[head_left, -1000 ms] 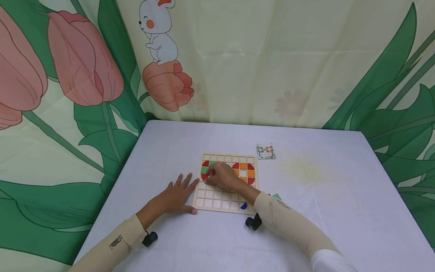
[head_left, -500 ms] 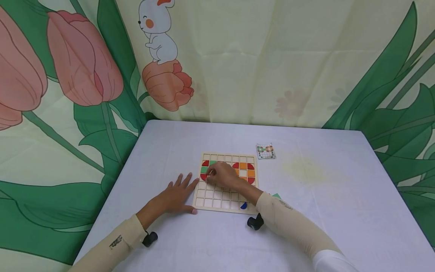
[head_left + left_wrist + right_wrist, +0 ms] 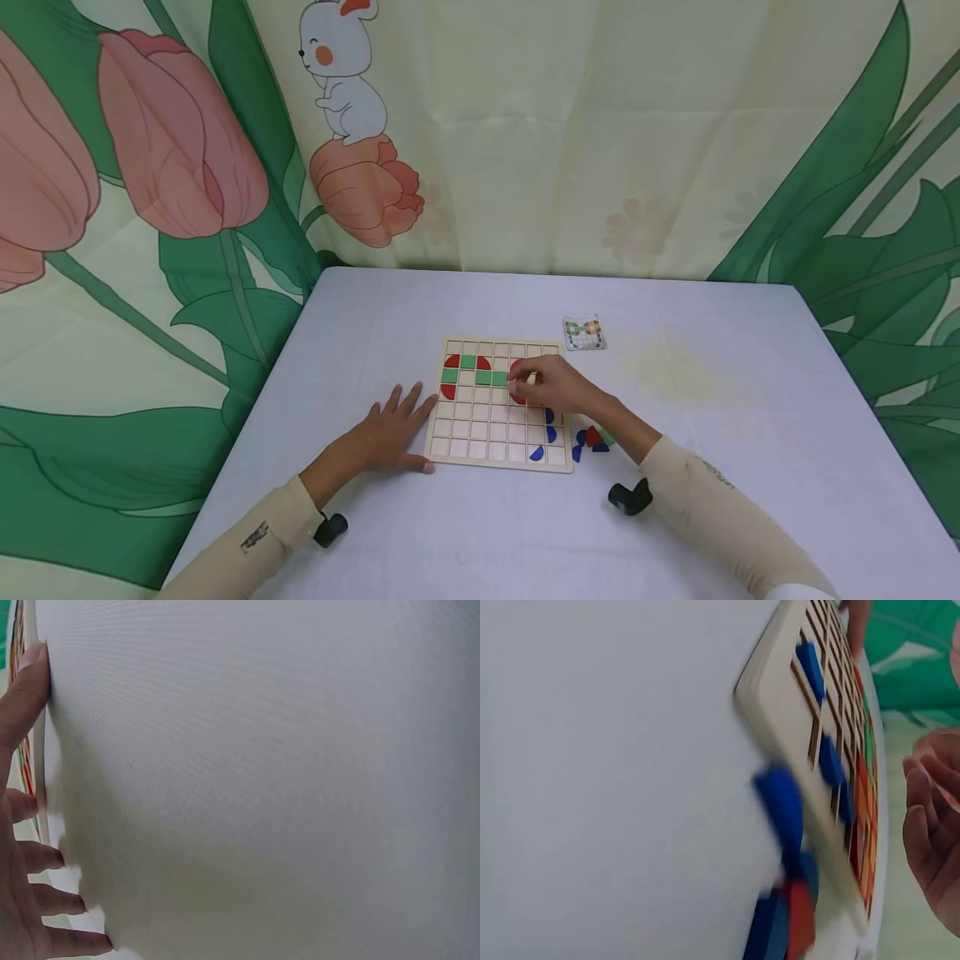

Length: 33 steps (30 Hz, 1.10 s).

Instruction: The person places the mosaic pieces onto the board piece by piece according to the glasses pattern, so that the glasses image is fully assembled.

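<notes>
On the grid board (image 3: 497, 454), right hand (image 3: 555, 385) grip curled, contents unclear, left hand (image 3: 390, 429) spread flat.

Wooden grid board (image 3: 480, 446) flat on table, red, green, blue tiles in top rows; red tile (image 3: 517, 397) at 3 o'clock side under fingers.
</notes>
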{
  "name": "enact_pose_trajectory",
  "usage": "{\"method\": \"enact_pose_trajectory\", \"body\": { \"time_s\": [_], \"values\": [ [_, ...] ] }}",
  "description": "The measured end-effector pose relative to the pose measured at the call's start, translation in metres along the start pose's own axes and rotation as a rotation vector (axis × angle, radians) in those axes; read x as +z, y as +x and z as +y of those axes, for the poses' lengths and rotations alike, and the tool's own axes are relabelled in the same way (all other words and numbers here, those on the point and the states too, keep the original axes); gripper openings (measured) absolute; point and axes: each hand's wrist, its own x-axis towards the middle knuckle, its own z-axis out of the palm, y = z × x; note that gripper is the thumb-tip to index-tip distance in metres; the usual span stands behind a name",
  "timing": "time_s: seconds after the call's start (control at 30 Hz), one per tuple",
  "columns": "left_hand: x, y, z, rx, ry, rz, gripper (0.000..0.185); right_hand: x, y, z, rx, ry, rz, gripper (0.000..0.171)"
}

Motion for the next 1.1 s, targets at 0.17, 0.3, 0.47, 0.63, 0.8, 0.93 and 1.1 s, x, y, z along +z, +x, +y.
{"method": "enact_pose_trajectory", "body": {
  "time_s": [0.17,0.3,0.47,0.63,0.8,0.93,1.1],
  "values": [
    [0.0,0.0,-0.001,0.007,-0.012,-0.003,0.111,-0.021,-0.03,0.023,0.088,-0.02,0.015,0.02],
    [-0.001,0.001,0.0,0.01,-0.014,-0.007,0.111,-0.032,-0.054,0.041,0.155,-0.005,-0.013,0.023],
    [0.0,0.001,0.0,0.011,-0.014,-0.003,0.111,-0.041,-0.082,0.061,0.151,-0.017,-0.068,0.027],
    [-0.001,0.0,0.0,0.005,-0.011,0.0,0.112,-0.046,-0.102,0.073,0.124,-0.06,-0.054,0.032],
    [0.0,0.0,0.0,0.004,-0.011,0.004,0.112,-0.047,-0.116,0.077,0.13,-0.065,-0.044,0.032],
    [0.002,0.001,-0.001,0.007,-0.012,0.01,0.111,-0.045,-0.122,0.077,0.122,-0.057,-0.039,0.029],
    [0.003,0.001,0.0,0.014,-0.027,0.018,0.111,-0.044,-0.125,0.078,0.11,-0.061,-0.036,0.025]
  ]
}}
